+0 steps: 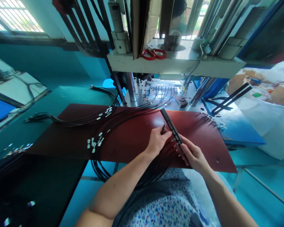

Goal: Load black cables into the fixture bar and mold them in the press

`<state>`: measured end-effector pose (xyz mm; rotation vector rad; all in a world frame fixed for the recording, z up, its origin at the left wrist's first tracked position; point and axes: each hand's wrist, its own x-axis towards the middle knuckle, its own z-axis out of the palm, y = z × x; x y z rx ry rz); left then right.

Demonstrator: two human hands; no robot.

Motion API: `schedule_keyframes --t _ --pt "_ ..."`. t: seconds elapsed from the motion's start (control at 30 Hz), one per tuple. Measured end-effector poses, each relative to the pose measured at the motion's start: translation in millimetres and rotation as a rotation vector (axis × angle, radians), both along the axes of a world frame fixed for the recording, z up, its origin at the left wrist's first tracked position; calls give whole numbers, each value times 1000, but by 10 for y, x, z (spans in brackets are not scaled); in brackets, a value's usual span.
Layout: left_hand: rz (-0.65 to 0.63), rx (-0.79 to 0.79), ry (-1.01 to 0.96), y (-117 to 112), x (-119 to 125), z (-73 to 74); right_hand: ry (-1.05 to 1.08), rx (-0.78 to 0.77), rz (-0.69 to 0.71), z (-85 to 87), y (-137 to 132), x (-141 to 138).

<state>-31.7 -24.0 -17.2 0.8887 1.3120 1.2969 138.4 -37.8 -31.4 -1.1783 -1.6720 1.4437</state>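
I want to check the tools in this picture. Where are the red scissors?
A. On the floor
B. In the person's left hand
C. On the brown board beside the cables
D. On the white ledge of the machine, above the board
D: the red scissors lie on the white ledge of the machine, well above both hands.

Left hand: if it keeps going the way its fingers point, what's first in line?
The left hand points up and right at the long black bar held by the right hand. Its fingertips look to be at the bar already, pinching a black cable end; depth is unclear.
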Motion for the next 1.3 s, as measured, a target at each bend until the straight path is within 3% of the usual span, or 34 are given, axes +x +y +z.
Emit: schedule_keyframes --t 0.13,0.33,0.43,0.63,0.73,1.07,1.2,1.3 --pt "-34 26 -73 18 -56 57 56 -29 -54 -9 -17 -15" --pt "84 -2 -348 27 -103 129 172 -93 -150 1 -23 -5" --pt "90 -43 -378 13 -90 111 183 -103 -142 0 -15 -1" --pt "-172 -219 -346 47 -174 92 153 -109 -64 -5 -7 33" --pt "-227 -244 -406 77 -194 83 136 -118 -55 -4 -6 43" --pt "-18 -114 -179 42 -83 204 22 -31 28 -12 12 36" --pt "-42 -51 -105 59 -114 182 -47 17 67 -19 24 23" --pt "-51 27 -21 101 -223 144 19 -27 11 2 19 13"
